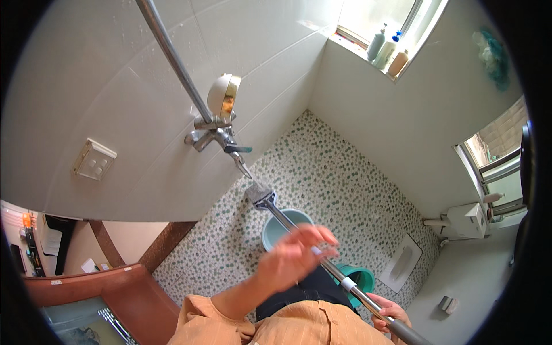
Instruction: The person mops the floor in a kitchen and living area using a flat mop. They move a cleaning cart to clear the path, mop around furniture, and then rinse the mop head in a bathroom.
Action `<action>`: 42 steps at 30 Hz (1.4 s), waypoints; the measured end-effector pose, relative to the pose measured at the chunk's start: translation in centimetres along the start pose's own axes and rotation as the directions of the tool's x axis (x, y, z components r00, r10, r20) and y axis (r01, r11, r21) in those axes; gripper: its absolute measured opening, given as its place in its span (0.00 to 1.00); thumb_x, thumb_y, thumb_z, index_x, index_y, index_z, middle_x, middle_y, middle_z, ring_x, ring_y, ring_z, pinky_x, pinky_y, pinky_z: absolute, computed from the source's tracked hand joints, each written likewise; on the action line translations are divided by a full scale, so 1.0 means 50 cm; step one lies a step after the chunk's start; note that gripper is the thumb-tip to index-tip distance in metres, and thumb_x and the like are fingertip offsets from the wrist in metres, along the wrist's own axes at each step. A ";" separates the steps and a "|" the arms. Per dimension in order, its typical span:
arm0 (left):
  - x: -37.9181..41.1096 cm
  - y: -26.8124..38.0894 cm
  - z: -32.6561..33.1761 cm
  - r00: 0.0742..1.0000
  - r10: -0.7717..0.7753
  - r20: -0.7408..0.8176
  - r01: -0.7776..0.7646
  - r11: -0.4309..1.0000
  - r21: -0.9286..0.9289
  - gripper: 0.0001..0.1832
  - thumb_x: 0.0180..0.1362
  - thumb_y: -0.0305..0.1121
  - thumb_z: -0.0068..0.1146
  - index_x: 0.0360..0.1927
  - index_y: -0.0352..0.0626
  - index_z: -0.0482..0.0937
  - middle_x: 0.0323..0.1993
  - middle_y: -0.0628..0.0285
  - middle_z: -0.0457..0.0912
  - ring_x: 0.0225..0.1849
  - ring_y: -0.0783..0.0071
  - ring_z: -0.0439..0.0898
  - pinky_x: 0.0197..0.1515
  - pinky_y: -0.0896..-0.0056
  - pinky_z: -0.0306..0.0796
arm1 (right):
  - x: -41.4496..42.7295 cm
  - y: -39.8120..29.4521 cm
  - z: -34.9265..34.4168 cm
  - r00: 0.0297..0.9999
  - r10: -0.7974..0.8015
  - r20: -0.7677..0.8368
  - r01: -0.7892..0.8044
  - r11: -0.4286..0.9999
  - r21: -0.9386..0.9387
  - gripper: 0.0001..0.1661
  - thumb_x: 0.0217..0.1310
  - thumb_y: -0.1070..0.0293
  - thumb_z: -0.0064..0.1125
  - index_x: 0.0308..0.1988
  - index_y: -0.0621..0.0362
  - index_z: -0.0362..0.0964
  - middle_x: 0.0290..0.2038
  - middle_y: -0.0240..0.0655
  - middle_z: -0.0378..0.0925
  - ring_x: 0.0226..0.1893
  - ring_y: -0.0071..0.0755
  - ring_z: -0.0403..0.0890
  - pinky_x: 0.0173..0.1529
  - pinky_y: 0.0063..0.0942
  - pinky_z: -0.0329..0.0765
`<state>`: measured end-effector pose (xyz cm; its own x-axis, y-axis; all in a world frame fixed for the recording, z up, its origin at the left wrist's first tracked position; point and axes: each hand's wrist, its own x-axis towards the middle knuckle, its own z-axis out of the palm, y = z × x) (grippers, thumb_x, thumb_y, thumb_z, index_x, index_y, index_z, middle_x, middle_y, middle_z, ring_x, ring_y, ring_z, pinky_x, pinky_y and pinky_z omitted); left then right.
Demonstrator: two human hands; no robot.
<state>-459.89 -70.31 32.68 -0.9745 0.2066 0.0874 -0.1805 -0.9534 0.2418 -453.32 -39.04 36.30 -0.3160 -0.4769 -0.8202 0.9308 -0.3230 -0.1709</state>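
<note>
My right hand [390, 312] grips the metal pole [330, 267] of a mop near its grey handle end. My left hand [293, 254] is blurred over the middle of the pole, fingers and thumb apart, not closed around it. The mop head [261, 196] is held off the floor at the far end of the pole. Water runs onto it from the spout of a chrome wall faucet [241, 164]. Below the pole stands a pale blue bucket [269, 224], partly hidden by the pole and my left hand.
A green bucket [366, 280] stands beside my legs. A squat toilet [401, 263] is set in the mosaic floor [340, 172], with a cistern [468, 220] on the wall. Several bottles [384, 51] line the windowsill. A brown-framed cabinet [146, 297] is at the lower left.
</note>
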 end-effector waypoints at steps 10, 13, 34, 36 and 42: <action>-0.031 -0.089 0.336 0.821 0.571 0.003 -0.494 0.713 -0.498 0.14 0.58 0.45 0.29 0.46 0.65 0.63 0.30 0.54 0.74 0.38 0.41 0.66 0.36 0.41 0.56 | 0.135 -0.027 -0.063 0.970 0.229 -0.082 -0.244 0.920 -0.308 0.37 0.48 0.82 0.46 0.57 0.57 0.42 0.18 0.33 0.63 0.12 0.24 0.67 0.13 0.18 0.64; -0.011 -0.082 0.334 0.824 0.546 0.147 -0.391 0.738 -0.550 0.15 0.57 0.47 0.31 0.45 0.63 0.65 0.35 0.49 0.72 0.40 0.39 0.64 0.36 0.38 0.57 | 0.182 -0.016 -0.089 0.971 0.238 -0.034 -0.233 0.893 -0.384 0.33 0.48 0.82 0.47 0.55 0.56 0.47 0.16 0.28 0.61 0.10 0.18 0.62 0.13 0.15 0.61; 0.003 -0.141 0.253 0.507 0.723 0.470 -0.463 0.688 -0.558 0.14 0.54 0.46 0.37 0.45 0.63 0.61 0.45 0.52 0.62 0.49 0.38 0.57 0.47 0.39 0.47 | 0.164 -0.052 -0.016 0.989 0.145 0.037 -0.129 0.952 -0.279 0.26 0.50 0.74 0.33 0.53 0.64 0.51 0.22 0.47 0.70 0.13 0.32 0.70 0.16 0.24 0.68; 0.030 -0.112 0.207 0.636 0.556 0.535 -0.394 0.830 -0.394 0.15 0.51 0.40 0.42 0.43 0.55 0.62 0.46 0.56 0.62 0.49 0.51 0.58 0.48 0.52 0.51 | 0.124 -0.043 -0.034 0.966 -0.196 0.169 0.257 0.802 -0.539 0.24 0.49 0.76 0.32 0.49 0.65 0.57 0.23 0.48 0.71 0.16 0.33 0.72 0.18 0.25 0.70; 0.000 -0.220 -0.300 0.374 0.276 -0.885 0.306 0.864 0.399 0.38 0.41 0.44 0.58 0.52 0.44 0.50 0.48 0.59 0.57 0.51 0.71 0.57 0.48 0.65 0.55 | 0.028 -0.061 0.075 0.893 -0.301 0.334 0.441 0.442 -0.781 0.17 0.41 0.73 0.57 0.38 0.59 0.70 0.25 0.41 0.69 0.25 0.29 0.70 0.29 0.20 0.67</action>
<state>-459.92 -63.10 15.51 -0.5323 -0.3806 -0.7561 -0.4010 -0.6732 0.6212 -457.26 -41.78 37.73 -0.6238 -0.6015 -0.4990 0.4154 0.2856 -0.8636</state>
